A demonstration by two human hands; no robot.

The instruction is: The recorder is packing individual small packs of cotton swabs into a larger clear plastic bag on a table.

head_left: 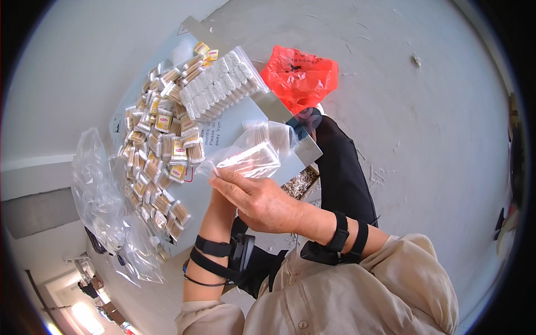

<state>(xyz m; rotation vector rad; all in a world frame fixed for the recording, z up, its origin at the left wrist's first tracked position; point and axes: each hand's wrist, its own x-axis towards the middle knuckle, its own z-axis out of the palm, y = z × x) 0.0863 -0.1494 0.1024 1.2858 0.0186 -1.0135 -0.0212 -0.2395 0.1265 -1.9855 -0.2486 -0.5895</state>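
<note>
My right hand (259, 204) is closed, its thumb and fingers pinching the edge of a clear plastic bag (259, 159). Behind it my left hand (237, 167) shows partly through the film, apparently gripping the same bag; its fingers are mostly covered. Beyond the bag, bundles of cotton swabs (271, 134) in clear wrap lie at the table's near right. A large clear bag of white-tipped cotton swabs (223, 84) rests farther back. Left of my hands spreads a pile of small cotton swab packs (162, 142), some with yellow labels.
A pale blue-grey table (223, 131) bears the goods. A red plastic bag (301, 78) hangs by its far right corner. Crumpled clear plastic (103, 192) drapes at the left edge. A box of loose swabs (301, 183) stands below the right edge, near my leg. Stray swabs (377, 174) dot the floor.
</note>
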